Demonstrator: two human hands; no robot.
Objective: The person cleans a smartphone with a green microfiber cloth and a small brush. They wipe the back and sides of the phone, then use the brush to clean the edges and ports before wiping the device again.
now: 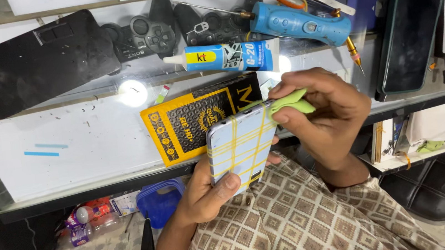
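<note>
1. the phone (242, 148) is already bound: yellow rubber bands (235, 140) cross its pale back both lengthwise and across, so the strapping looks done.
2. judging by the cloth at its edge, the wiping along the phone's upper right side is in hand and not finished; whether any residue is left there cannot be told.
3. the phone sits tilted in front of the person's chest, above the patterned shirt (300, 216) and just over the near edge of the glass counter (68, 142).
4. the left hand (208, 193) is curled closed around the phone's lower end, thumb pressed on the back near the bottom corner, fingers hidden underneath.
5. the right hand (321, 108) is pinched nearly shut on a folded green cloth (290, 103), thumb and fingers pressing it against the phone's upper right edge.
6. on the counter behind lie a yellow and black packet (189, 123) touching the phone's far side in view, a blue glue tube (231, 57), a blue electric screwdriver (300, 21) and a dark phone (410, 31), all untouched.
</note>
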